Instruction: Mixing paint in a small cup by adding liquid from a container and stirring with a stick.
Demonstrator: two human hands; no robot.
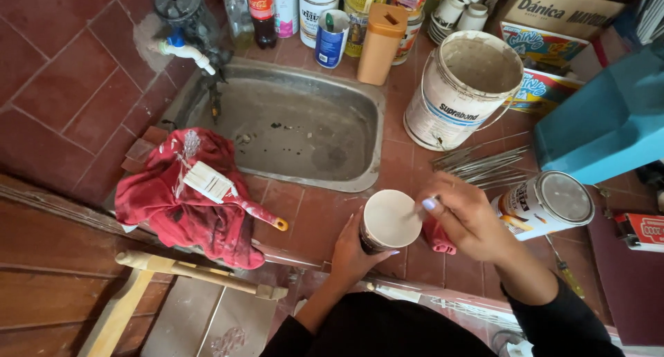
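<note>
A small cup [389,221] is held upright in the left hand [353,250], whose fingers are wrapped round its dark side from below and the near left; its round mouth is turned up toward the camera, so its long axis runs straight up, and pale paint is seen inside. The cup is kept over the tiled counter [90,94], just near of the sink [304,125] and left of the right hand [465,217]. The right hand is closed in a pinch on a thin stick [420,210], whose tip is laid over the cup's right rim; the stick is pointed left and slightly near, and most of its length is hidden by the fingers. A red rag [438,237] is tucked under that hand. Just right of it a paint tin [546,203] is lying on its side. Far right a white bucket [462,87] is stood. To the left a brush [223,191] is rested on a red cloth [181,205]
</note>
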